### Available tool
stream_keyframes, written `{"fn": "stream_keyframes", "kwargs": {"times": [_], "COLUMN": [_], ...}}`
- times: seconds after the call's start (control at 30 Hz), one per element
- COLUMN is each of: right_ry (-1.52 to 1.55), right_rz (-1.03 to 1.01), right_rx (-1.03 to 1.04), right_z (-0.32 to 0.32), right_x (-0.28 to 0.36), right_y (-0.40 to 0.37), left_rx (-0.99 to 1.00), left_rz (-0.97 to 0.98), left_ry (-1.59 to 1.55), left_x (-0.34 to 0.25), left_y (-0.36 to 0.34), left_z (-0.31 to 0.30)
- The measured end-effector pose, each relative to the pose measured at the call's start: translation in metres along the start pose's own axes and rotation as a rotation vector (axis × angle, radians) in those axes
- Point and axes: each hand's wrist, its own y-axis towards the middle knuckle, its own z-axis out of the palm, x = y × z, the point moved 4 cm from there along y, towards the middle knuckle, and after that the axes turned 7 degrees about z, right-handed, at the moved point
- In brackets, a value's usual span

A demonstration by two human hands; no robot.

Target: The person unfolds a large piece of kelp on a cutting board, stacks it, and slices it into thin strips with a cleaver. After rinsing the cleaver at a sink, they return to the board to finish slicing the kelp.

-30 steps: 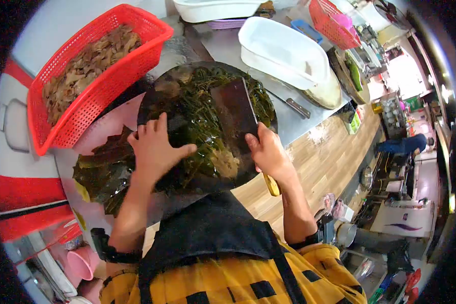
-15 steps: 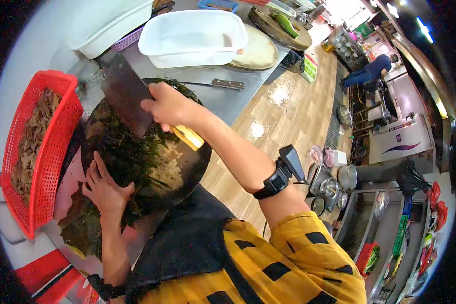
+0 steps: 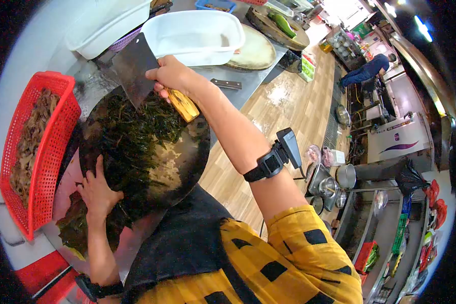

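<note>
Dark green shredded seaweed [image 3: 137,126] lies heaped on a round chopping block [image 3: 192,157]. My right hand [image 3: 175,78] grips a cleaver [image 3: 134,68] by its yellow handle, the broad blade raised over the far edge of the heap. With fingers spread, my left hand [image 3: 99,192] rests on the seaweed at the block's near left side. Larger uncut-looking dark sheets [image 3: 78,223] hang over the edge below that hand. Left of the block stands a red perforated basket [image 3: 48,157] filled with brownish strips [image 3: 33,147].
Behind the block are a white plastic tub [image 3: 192,38], a second white tub [image 3: 111,25], a knife [image 3: 226,84] and another round board [image 3: 253,48]. Shelves with produce [image 3: 385,228] stand at right. A person in dark clothes [image 3: 367,70] bends over a counter farther off.
The cleaver and my right hand have risen and moved toward the far edge of the block, uncovering more seaweed. My left hand has shifted slightly left.
</note>
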Motion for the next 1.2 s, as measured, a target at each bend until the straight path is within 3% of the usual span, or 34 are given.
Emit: {"fn": "stream_keyframes", "kwargs": {"times": [0.13,0.2,0.23,0.3,0.33,0.67,0.8,1.0,1.07,1.2], "right_ry": [0.052,0.071,0.037,0.016,0.025,-0.035,0.051,0.178,0.228,0.269], "right_rz": [-0.004,-0.004,0.029,0.075,0.091,0.074,0.068,0.021,0.010,0.047], "right_rx": [-0.003,-0.007,-0.033,-0.045,-0.039,0.025,0.024,-0.042,-0.041,-0.057], "right_z": [-0.001,-0.001,-0.004,0.002,0.002,0.009,0.010,-0.006,-0.013,-0.018], "right_x": [0.003,0.002,0.000,0.001,0.003,0.002,0.004,0.026,0.028,0.027], "right_y": [0.002,0.003,0.004,-0.002,-0.009,-0.025,-0.012,0.003,0.011,0.022], "left_rx": [-0.060,-0.197,-0.197,-0.007,-0.202,-0.158,-0.311,-0.162,-0.022,-0.036], "left_rz": [0.059,0.066,0.043,0.051,0.135,0.162,0.266,0.189,0.200,0.267], "left_ry": [-0.029,-0.098,-0.090,-0.129,-0.067,-0.122,-0.242,-0.265,-0.247,-0.140], "left_x": [0.014,0.021,0.018,0.014,0.023,0.030,0.033,0.035,0.038,0.042], "left_y": [0.014,0.019,0.019,0.019,0.027,0.028,0.029,0.026,0.031,0.032], "left_z": [0.017,0.022,0.014,-0.001,0.020,0.014,0.016,0.009,0.012,0.007]}}
